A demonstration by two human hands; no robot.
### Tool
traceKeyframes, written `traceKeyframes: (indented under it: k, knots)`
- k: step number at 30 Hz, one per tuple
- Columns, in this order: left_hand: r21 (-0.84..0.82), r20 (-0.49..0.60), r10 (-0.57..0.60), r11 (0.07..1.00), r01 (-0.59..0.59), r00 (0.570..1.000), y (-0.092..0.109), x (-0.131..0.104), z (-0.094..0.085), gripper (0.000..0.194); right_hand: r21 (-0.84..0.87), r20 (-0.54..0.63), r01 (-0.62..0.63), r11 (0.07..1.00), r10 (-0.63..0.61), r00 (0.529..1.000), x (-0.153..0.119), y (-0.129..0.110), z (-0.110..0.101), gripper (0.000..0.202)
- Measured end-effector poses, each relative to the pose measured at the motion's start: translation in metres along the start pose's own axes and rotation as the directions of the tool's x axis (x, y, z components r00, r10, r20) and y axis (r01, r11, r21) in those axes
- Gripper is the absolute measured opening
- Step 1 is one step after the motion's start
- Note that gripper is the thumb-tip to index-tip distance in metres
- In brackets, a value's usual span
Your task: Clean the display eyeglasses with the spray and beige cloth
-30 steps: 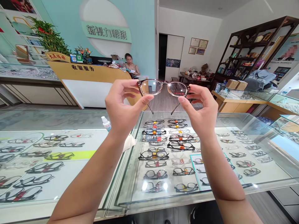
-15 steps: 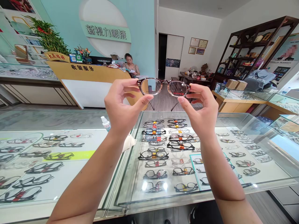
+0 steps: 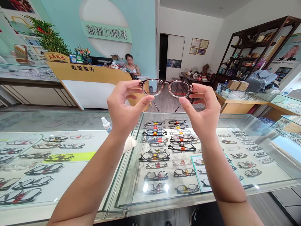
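A pair of dark, mottled eyeglasses [image 3: 166, 83] is held up level above the glass display case, lenses facing me, with red print on the right lens. The left end of the frame is pinched between thumb and fingers of my left hand [image 3: 128, 108]. My right hand [image 3: 202, 110] grips the right end in the same way. Both temple arms hang open below, their tips pointing down between my hands. Several rows of spectacles [image 3: 181, 147] lie inside the case underneath.
The glass case [image 3: 136, 212] spans the front. A white spray bottle [image 3: 106, 124] and a white cloth [image 3: 129, 143] are by my left forearm. A person [image 3: 131, 66] sits behind the yellow counter [image 3: 101, 72]. Boxes [image 3: 237, 85] stand on a case at right.
The eyeglasses and both hands have shifted slightly to the right. The hold on the frame is the same.
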State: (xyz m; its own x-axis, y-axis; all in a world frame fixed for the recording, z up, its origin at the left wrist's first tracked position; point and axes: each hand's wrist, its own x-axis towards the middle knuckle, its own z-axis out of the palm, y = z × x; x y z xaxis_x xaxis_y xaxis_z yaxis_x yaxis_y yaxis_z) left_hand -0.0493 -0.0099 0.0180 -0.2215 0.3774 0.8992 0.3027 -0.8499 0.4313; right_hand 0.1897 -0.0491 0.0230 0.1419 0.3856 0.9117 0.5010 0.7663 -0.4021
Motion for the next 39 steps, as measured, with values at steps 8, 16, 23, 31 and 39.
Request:
traceKeyframes:
  k: [8, 16, 23, 31, 39]
  knots:
    - [0.031, 0.023, -0.02, 0.999, 0.019, 1.0, -0.002, -0.001, 0.0, 0.055, -0.021, -0.012, 0.008, 1.0, -0.009, 1.0, 0.0, -0.002, -0.001, 0.039]
    - [0.047, 0.041, -0.037, 0.998, 0.035, 0.999, -0.003, -0.002, 0.0, 0.05, -0.054, -0.03, 0.059, 0.997, -0.061, 0.998, 0.001, -0.003, -0.001, 0.036]
    - [0.064, 0.036, -0.015, 0.998, 0.013, 0.999, -0.002, -0.003, 0.001, 0.048, -0.031, -0.008, 0.014, 0.999, -0.014, 1.0, 0.001, 0.0, 0.0, 0.038]
    - [0.116, -0.016, 0.131, 0.985, -0.128, 0.991, 0.001, -0.003, -0.001, 0.054, -0.023, 0.062, -0.036, 0.999, 0.037, 0.997, -0.003, 0.007, 0.003, 0.037]
    - [0.186, -0.021, 0.224, 0.958, -0.217, 0.974, 0.001, -0.004, -0.002, 0.055, -0.046, 0.115, -0.098, 0.994, 0.103, 0.988, -0.003, 0.008, 0.005, 0.036]
